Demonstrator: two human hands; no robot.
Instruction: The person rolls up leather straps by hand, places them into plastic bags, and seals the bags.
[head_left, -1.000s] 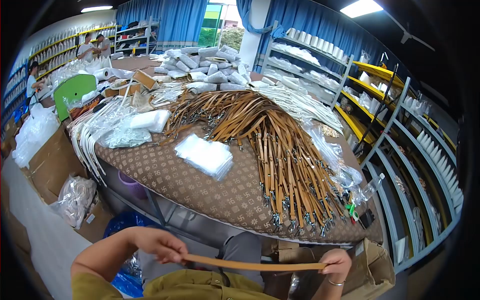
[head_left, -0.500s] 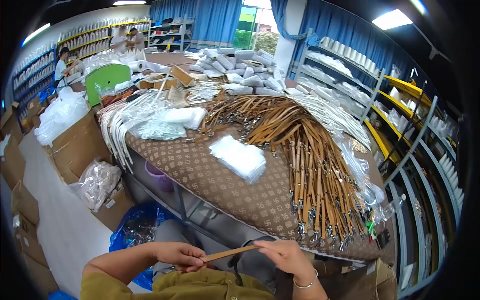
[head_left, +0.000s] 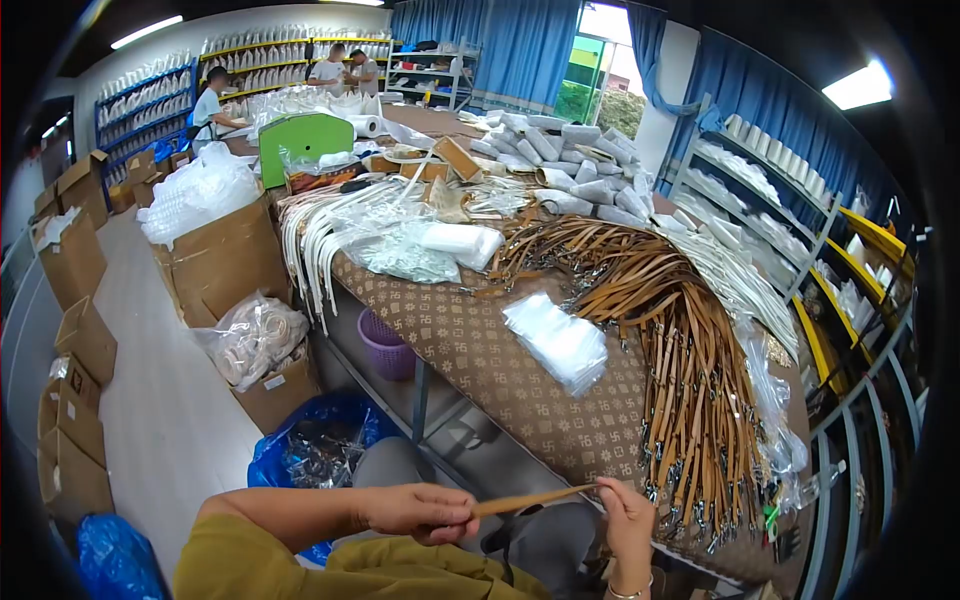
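Note:
A tan leather strap (head_left: 535,500) stretches between my two hands above my lap. Its left end sits in the closed fingers of my left hand (head_left: 425,512). My right hand (head_left: 627,518), with a bracelet at the wrist, pinches the other end near the table edge. Just beyond it, a thick pile of similar brown straps (head_left: 700,420) with metal clasps hangs over the patterned tabletop (head_left: 450,335). A stack of clear plastic bags (head_left: 556,342) lies on the cloth left of that pile.
White cords (head_left: 312,240) and bundled plastic wrap lie on the table's left side, grey rolls (head_left: 590,170) behind. A blue bag (head_left: 275,455), a purple basket (head_left: 387,350) and cartons (head_left: 225,270) stand on the floor. Shelves line the right. Several people work at the back.
The view has swung left, so the room sits further right in the frame. The strap stays between both hands, and my right hand has turned more upright with its fingers pinched on the end.

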